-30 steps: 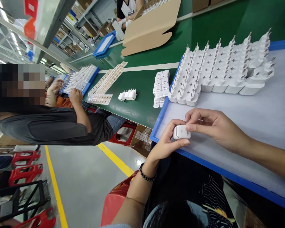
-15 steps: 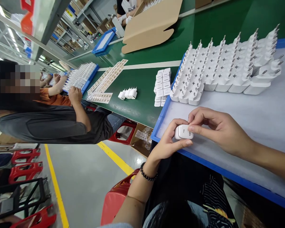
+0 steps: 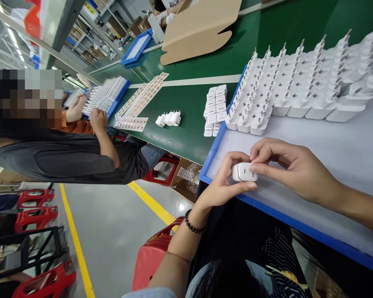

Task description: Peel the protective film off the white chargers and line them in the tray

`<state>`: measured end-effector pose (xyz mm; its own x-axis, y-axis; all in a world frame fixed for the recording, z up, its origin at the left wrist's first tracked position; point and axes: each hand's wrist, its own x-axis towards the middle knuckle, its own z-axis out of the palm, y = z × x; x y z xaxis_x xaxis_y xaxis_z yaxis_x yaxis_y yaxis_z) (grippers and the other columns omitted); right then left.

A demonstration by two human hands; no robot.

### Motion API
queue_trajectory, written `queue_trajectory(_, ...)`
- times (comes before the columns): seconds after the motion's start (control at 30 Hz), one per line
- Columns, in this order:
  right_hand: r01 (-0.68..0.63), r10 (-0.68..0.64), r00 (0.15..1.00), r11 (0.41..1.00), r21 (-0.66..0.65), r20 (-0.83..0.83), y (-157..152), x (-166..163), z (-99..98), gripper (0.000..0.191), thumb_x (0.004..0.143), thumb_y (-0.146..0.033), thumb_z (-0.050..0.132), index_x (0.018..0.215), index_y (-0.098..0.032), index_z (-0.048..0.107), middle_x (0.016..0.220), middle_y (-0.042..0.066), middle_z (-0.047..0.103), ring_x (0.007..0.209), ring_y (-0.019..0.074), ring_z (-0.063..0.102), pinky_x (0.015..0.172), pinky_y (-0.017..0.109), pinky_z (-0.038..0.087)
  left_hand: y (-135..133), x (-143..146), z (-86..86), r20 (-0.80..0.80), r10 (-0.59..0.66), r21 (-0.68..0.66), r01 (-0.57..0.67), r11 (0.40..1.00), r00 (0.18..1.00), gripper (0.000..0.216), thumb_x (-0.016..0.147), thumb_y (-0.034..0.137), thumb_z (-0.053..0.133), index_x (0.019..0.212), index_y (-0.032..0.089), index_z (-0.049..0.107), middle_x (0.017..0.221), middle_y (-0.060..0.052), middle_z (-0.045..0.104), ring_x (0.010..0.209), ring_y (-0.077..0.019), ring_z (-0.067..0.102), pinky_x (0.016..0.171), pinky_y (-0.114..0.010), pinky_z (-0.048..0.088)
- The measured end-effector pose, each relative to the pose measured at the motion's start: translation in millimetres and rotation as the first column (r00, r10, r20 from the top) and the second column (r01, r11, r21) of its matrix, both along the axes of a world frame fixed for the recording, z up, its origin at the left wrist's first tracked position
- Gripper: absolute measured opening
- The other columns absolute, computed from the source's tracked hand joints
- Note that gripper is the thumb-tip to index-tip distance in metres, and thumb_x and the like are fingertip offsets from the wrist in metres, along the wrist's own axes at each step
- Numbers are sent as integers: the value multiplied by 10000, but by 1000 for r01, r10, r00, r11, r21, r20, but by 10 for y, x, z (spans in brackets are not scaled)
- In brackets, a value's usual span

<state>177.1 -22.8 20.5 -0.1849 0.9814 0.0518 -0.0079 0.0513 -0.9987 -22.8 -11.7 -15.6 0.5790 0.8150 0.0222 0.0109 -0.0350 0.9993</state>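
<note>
My left hand [image 3: 225, 180] grips a white charger [image 3: 246, 172] between thumb and fingers, its face with small grey print turned up. On the charger's right end rest the pinched thumb and fingertips of my right hand [image 3: 286, 165]; whether a thin film or label is between them, I cannot tell. Both hands are over the near left corner of a blue-rimmed tray [image 3: 301, 221]. Beyond them, rows of white chargers [image 3: 286, 82] with metal prongs pointing up fill the tray's far side.
Left of the tray, more white chargers [image 3: 215, 108] lie stacked on the green table [image 3: 192, 138], with a small group of pronged chargers [image 3: 168, 118] and label sheets [image 3: 141, 99] farther left. Cardboard [image 3: 199, 33] lies at the back. A co-worker [image 3: 65, 157] sits at left. A red stool [image 3: 153, 256] stands below.
The view has shifted slightly, so the tray and both hands appear a little farther right. Both hands keep nearly the same hold on the charger.
</note>
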Motion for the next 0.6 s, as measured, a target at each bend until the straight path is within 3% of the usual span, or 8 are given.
queue_trajectory(0.17, -15, 16, 1000, 999, -35, 21, 0, 24, -10, 337, 820, -472, 839, 656, -240, 659, 867, 25, 649, 852, 215, 604, 760, 361, 429, -25, 21, -57, 48, 4, 111, -9, 994, 999, 604, 866, 478, 815, 1239, 278, 385, 1141, -31, 532, 1025, -185, 562, 926, -354, 488)
queue_trajectory(0.6, -45, 44, 999, 988, -150, -5, 37, 35, -6, 475, 739, -598, 878, 597, -217, 632, 828, 25, 633, 774, 196, 596, 743, 369, 434, -40, -2, -82, 13, -17, 206, 14, 979, 1000, 529, 909, 369, 786, 1244, 274, 388, 1167, -48, 528, 1090, -206, 561, 971, -372, 473)
